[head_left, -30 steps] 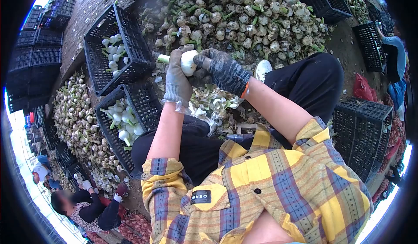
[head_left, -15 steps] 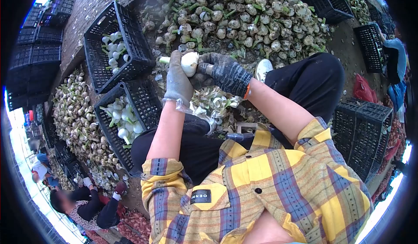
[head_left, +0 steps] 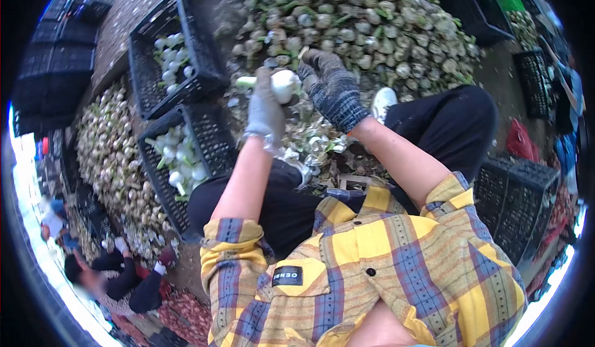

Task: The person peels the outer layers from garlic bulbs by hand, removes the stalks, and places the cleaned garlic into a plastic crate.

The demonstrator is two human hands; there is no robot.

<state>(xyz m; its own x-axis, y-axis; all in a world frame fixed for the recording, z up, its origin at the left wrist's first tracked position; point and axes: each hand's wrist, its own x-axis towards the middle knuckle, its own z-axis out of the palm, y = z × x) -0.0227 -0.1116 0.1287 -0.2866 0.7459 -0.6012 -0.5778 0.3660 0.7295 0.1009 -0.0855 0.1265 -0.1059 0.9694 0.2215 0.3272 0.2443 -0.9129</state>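
My left hand (head_left: 266, 106), in a pale, soiled glove, is closed around a garlic bulb (head_left: 284, 87) with a smooth white skin. Its short green stem sticks out to the left of the hand. Just right of the bulb and apart from it is my right hand (head_left: 331, 90), in a dark knitted glove. Its fingers are curled together, with a small pale tip showing at their upper end; what they hold I cannot make out. Loose white peelings (head_left: 316, 139) lie on the ground below both hands.
Ahead spreads a large heap of unpeeled garlic (head_left: 365, 25). Two black crates at left, a far crate (head_left: 207, 77) and a nearer crate (head_left: 214, 142), hold white bulbs. Another garlic heap (head_left: 114, 155) lies beyond them. A person (head_left: 124, 279) sits at lower left. Stacked crates (head_left: 514, 192) stand right.
My right hand has come away from the bulb, moving up and to the right. My left hand, still holding the garlic, has shifted slightly right. The view has tilted a little.
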